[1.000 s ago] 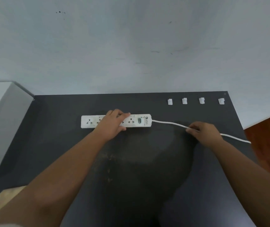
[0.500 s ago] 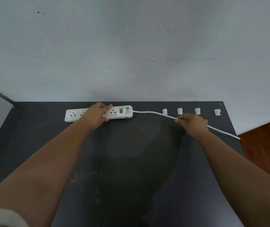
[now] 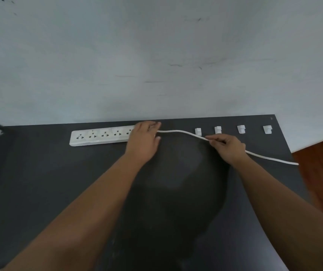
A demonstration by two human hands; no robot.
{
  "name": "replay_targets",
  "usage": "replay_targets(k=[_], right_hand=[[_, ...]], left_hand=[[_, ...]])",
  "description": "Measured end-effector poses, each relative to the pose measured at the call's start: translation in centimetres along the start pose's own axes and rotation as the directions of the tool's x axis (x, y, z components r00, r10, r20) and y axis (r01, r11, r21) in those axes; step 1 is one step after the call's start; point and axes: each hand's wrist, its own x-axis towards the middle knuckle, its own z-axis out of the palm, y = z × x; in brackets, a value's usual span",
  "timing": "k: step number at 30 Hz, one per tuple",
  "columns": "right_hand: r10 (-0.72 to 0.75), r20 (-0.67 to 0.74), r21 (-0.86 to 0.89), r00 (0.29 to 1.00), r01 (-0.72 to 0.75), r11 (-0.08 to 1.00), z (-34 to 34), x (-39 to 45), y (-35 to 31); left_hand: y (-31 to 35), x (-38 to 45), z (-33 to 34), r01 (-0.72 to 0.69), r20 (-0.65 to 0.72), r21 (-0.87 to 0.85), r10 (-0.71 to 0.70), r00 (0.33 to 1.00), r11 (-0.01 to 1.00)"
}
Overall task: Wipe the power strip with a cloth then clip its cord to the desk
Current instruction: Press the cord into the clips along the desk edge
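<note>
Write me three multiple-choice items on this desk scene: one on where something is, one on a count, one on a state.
1. Where does the left hand rest?
A. on the strip's cord end
B. on the clips
C. off the desk

2. How many clips sit along the back edge?
A. two
B. four
C. six

3. How is the cord held?
A. lying free
B. pinched by the right hand
C. snapped into every clip

Answers: 1 A, the hand covers the strip where the cord leaves it. 2 B, four white clips stand in a row. 3 B, the fingertips grip it in front of the clips, none of which holds it.
</note>
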Motion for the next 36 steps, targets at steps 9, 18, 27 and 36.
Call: replay_targets(k=[9, 18, 27, 36], right_hand=[[-0.160, -0.125, -0.279, 0.979, 0.120, 0.953, 0.8, 0.6, 0.5], [-0.266, -0.257, -0.317, 0.929, 0.179, 0.931, 1.6, 0.2, 1.8], [-0.265, -0.298, -0.356, 0.917, 0.151, 0.922, 1.6, 1.4, 1.3], [-0.128, -0.408, -0.302, 0.904, -0.001, 0.953, 3.1, 1.5, 0.5]], left_hand=[[9.2, 8.3, 1.7, -0.022, 0.341, -0.120, 0.062, 0.938, 0.993], [9.7, 9.2, 3.2, -0.054, 0.400, -0.138, 0.106, 0.911, 0.989], [8.9, 9.9, 4.0, -0.114, 0.379, -0.113, 0.149, 0.913, 0.987], [8.8, 7.3, 6.7, -0.055, 0.146, -0.160, 0.079, 0.986, 0.986]])
